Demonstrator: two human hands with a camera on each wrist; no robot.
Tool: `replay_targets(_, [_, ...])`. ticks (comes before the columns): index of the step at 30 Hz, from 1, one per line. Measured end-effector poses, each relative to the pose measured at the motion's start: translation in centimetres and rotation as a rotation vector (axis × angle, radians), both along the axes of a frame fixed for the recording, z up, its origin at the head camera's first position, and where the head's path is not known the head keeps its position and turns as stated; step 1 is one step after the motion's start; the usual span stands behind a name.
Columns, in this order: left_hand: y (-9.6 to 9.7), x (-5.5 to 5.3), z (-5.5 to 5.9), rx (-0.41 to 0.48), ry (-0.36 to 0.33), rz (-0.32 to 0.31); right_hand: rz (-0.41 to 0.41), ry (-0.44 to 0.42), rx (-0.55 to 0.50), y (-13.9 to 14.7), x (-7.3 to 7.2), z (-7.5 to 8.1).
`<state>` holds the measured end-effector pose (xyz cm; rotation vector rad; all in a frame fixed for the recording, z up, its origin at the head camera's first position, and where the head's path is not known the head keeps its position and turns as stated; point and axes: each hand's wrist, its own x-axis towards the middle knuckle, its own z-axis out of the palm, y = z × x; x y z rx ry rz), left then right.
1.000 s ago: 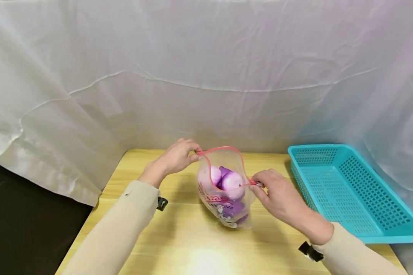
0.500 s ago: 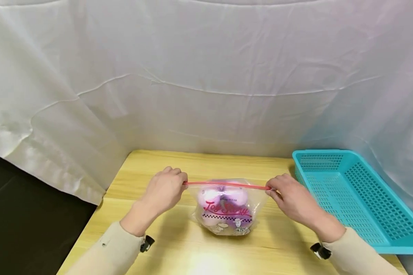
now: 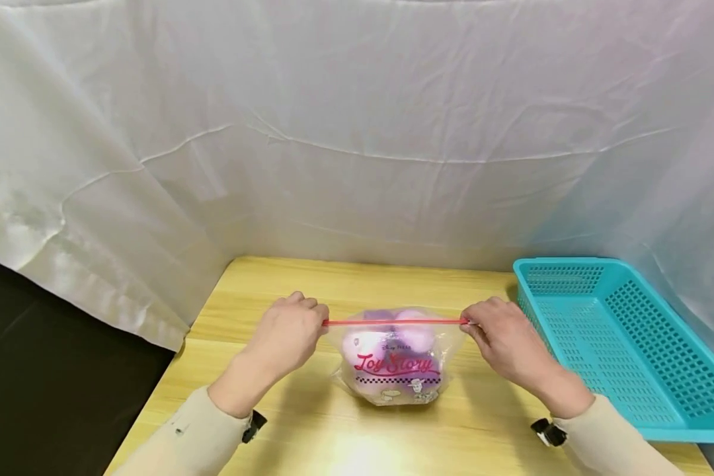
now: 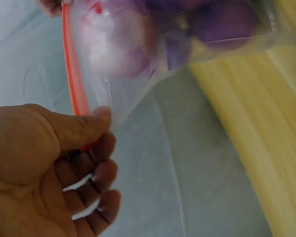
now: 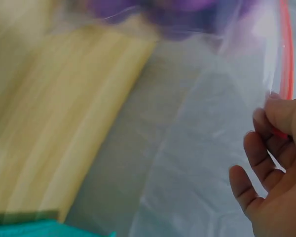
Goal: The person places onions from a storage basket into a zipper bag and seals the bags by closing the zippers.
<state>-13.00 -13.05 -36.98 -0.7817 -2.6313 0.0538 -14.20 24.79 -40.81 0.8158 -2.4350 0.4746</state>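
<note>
A clear zipper bag (image 3: 398, 393) with red "Toy Story" lettering stands on the wooden table, its red zip strip (image 3: 393, 322) pulled straight across the top. Inside are several round purple and pale-lilac objects (image 3: 413, 338), their kind blurred by the plastic. My left hand (image 3: 291, 330) pinches the strip's left end; in the left wrist view, thumb and index finger of the left hand (image 4: 54, 153) grip the bag's corner. At the opposite end my right hand (image 3: 506, 337) pinches the strip, and the right wrist view shows the right hand's fingers (image 5: 259, 153) at that corner.
A turquoise plastic basket (image 3: 607, 357) with perforated walls stands at the right of the table (image 3: 285, 277), just beyond my right hand. Pale cloth (image 3: 357, 198) hangs behind the table. A dark area (image 3: 53, 370) lies to the left.
A second ago the bag's mouth gaped in a loop; my hands have since drawn apart and the strip is straight. My left hand came nearer and lower. Little differs over the last half second.
</note>
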Motion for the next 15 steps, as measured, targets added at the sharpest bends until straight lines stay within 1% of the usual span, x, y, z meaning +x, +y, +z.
replay_targets(2, [0.3,0.0,-0.3,-0.035,0.004,0.011,0.004,0.002,0.026,0.2,0.0,-0.4])
replay_targets(4, [0.3,0.0,-0.3,-0.033,0.01,0.015,0.014,-0.007,0.019,0.3,0.1,-0.3])
replay_targets(9, [0.0,-0.3,0.6,0.006,0.055,-0.02,0.043,0.027,-0.029,0.4,0.1,0.8])
replay_targets(11, [-0.1,-0.5,0.9,0.001,0.07,-0.029,0.051,0.047,-0.032,0.4,0.0,1.0])
replay_targets(13, [-0.2,-0.6,0.9,-0.032,0.074,-0.032,0.055,0.066,-0.005,0.5,-0.2,0.9])
replay_targets(15, [-0.3,-0.6,0.7,-0.082,0.068,-0.035,0.068,0.077,0.042,0.4,-0.4,0.6])
